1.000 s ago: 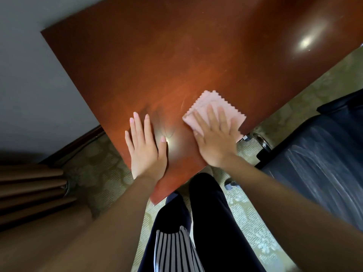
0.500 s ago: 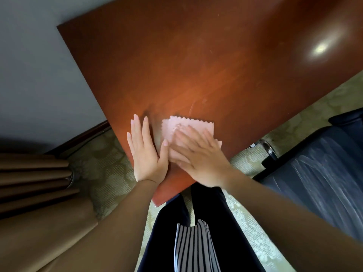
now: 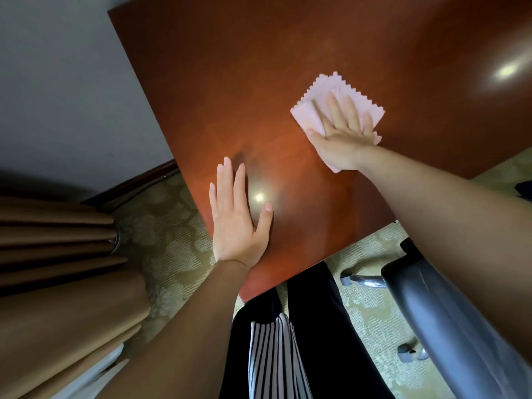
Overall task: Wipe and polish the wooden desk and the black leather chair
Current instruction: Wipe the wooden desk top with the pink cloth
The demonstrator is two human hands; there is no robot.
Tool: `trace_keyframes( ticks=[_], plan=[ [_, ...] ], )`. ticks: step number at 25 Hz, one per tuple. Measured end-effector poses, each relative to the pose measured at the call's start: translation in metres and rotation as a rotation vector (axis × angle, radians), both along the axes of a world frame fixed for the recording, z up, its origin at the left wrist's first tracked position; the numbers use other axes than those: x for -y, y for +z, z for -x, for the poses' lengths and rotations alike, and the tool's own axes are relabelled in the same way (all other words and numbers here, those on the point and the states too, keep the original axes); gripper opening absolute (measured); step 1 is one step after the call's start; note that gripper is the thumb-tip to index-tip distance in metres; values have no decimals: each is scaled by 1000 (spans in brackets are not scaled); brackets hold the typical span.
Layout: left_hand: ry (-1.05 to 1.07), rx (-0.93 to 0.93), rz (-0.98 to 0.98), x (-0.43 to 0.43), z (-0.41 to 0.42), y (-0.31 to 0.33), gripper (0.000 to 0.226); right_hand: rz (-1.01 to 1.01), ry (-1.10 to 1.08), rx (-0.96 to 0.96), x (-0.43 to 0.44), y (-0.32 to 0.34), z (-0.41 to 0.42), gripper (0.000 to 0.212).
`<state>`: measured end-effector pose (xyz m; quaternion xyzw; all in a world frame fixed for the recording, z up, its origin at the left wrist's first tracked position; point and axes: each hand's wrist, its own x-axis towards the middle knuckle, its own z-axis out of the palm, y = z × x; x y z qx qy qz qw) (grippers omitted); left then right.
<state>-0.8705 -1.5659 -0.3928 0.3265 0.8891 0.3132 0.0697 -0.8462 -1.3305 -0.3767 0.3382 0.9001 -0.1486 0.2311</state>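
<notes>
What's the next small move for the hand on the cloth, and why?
Probably slide the pink cloth across the wooden desk toward its far right side, palm flat. The right hand presses the cloth down with straight fingers, a broad stretch of bare top lies beyond it, and the left hand rests flat near the near corner, apparently bracing.

Upper left of the frame: plain pale grey wall [image 3: 57, 82], dimmer toward its foot. Just below, slanting down to the left: dark brown wooden skirting board [image 3: 129, 182]. Left edge and lower left: tan curtain [image 3: 57, 283] in heavy folds, reaching down to the floor. Beside the curtain, and again at lower right: beige-green carpet [image 3: 164, 226] with a faint leafy pattern.
</notes>
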Motion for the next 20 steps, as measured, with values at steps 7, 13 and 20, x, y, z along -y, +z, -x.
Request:
trace_keyframes(
  ticks=[7,13,20],
  plan=[
    [-26,1,8,1,0,0,69,28,298,-115,69,9,-47,57],
    [-44,5,48,3,-2,4,71,22,471,-207,126,-1,-100,65],
    [57,-5,77,-17,-5,9,70,-1,212,-144,43,1,-152,56]
  ],
)
